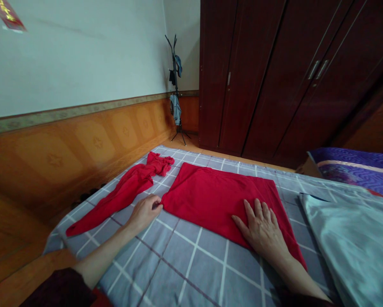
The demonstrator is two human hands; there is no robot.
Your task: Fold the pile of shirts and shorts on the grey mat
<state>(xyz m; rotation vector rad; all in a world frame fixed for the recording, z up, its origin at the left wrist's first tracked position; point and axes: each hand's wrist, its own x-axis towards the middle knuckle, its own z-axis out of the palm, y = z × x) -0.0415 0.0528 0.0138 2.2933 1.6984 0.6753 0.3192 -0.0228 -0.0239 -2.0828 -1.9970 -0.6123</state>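
A folded piece of red cloth, seemingly a garment (207, 192), lies flat on the grey checked bedsheet (185, 260). My left hand (146, 212) pinches its near left corner between thumb and fingers. On the right part of the same red garment, my right hand (263, 224) rests flat, palm down with fingers spread. Left of it stretches a second red garment (121, 194), long and narrow, crumpled into a bunch at its far end. What kind of garments they are, I cannot tell.
A pale green-grey folded cloth (354, 243) lies at the bed's right. Beyond it is a purple quilted cover (361, 164). A dark red wardrobe (258, 76) stands past the far edge, with a black coat stand (176, 85) in the corner. Orange panelling (98, 140) runs along the left wall.
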